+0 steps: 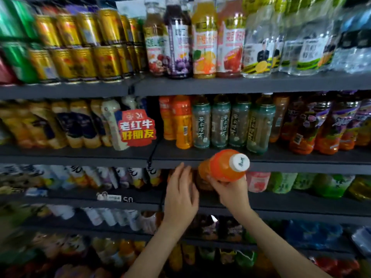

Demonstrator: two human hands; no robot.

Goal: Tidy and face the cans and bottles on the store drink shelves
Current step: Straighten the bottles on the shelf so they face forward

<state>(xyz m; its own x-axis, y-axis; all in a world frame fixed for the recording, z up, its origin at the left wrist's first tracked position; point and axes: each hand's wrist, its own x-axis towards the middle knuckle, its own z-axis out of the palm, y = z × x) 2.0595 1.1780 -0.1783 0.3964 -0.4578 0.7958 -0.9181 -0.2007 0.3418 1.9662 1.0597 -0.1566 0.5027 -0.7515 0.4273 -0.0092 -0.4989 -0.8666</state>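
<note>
- Right hand (232, 191), nearest the lens, grips the orange bottle (216, 167) from below, in front of the shelf edge (301, 163).
- Left hand (180, 195), open with straight fingers, reaches into the row just left of it.
- Bottle's long axis points into the shelf, white cap (240, 159) toward the camera; it likely needs uprighting.
</note>
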